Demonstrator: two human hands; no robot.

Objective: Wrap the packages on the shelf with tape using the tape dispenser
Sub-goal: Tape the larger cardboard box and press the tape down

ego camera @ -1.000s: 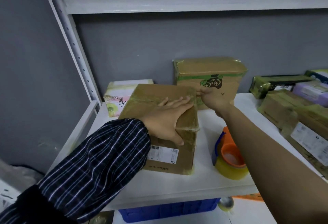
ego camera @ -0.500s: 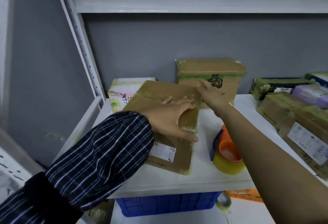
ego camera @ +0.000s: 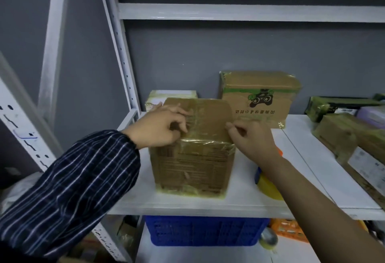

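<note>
Two hands are on one brown box (ego camera: 191, 164). The box stands on the white shelf (ego camera: 239, 201), near the front edge, just left of the middle. Shiny tape (ego camera: 205, 135) goes over its top and down its front.

Your left hand (ego camera: 161, 126) lies on the top of the box, on the left side. Its fingers (ego camera: 180, 125) are curled down onto the tape. You cannot tell from here if they pinch the tape or only push on it. Your arm on that side wears a dark striped sleeve (ego camera: 83, 177).

Your right hand (ego camera: 253, 137) is at the top right corner of the box. Its thumb and fingertips are closed together on that edge, pinching it.

The tape dispenser (ego camera: 267, 189) sits on the shelf just right of the box. Your right arm hides most of it. You can see a yellow roll and bits of blue and orange.

Behind the brown box is a small pale box (ego camera: 173, 96). Beside that stands a box with a green game picture (ego camera: 260, 98). More packages (ego camera: 337, 137) lie far to the right. A blue crate (ego camera: 204, 231) sits under the shelf.
</note>
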